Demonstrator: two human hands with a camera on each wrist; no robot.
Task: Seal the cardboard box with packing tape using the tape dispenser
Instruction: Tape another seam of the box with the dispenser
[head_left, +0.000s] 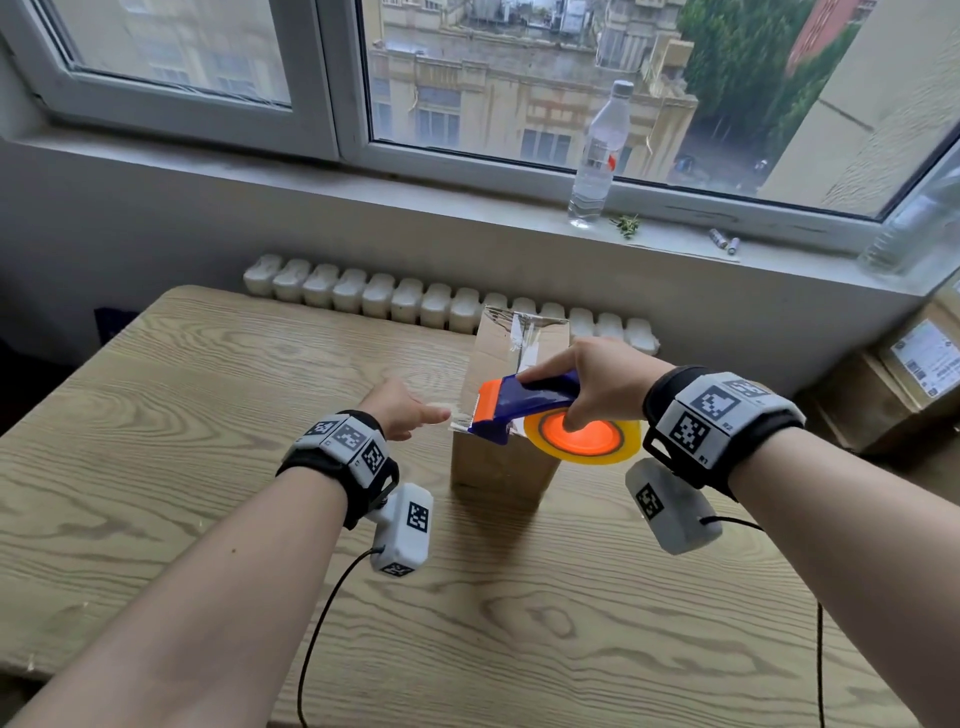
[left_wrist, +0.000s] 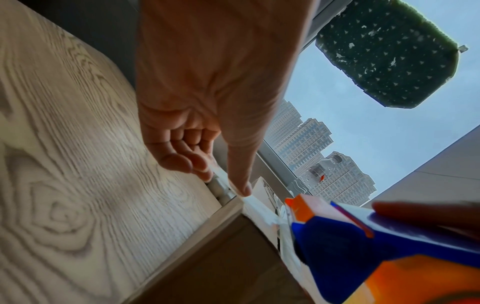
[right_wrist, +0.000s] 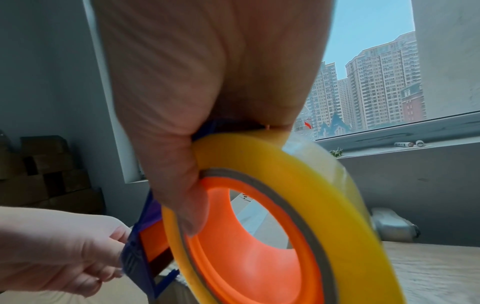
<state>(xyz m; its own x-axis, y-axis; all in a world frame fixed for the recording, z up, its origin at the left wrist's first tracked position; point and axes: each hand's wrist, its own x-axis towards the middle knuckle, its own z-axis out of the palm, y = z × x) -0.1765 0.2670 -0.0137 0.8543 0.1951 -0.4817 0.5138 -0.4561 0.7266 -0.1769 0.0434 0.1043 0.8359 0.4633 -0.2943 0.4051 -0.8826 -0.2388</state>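
Cardboard box (head_left: 498, 467) stood upright on the wooden bench (head_left: 208, 415), toward its far side, clear tape already along the top seam. Right hand (head_left: 597, 384) gripped the blue-and-orange tape dispenser (head_left: 524, 410), thumb hooked into the yellow roll's orange core, cutter end at the box's near top edge. Left hand (head_left: 400, 408) sat just left of that edge, index finger extended onto the loose tape end, other fingers curled. Open bench lay left and in front. Water bottle (head_left: 597, 156) stood on the windowsill.

Right hand (head_left: 597, 384) curled, gripping; left hand (head_left: 400, 410) seemingly pinching, forefinger extended.
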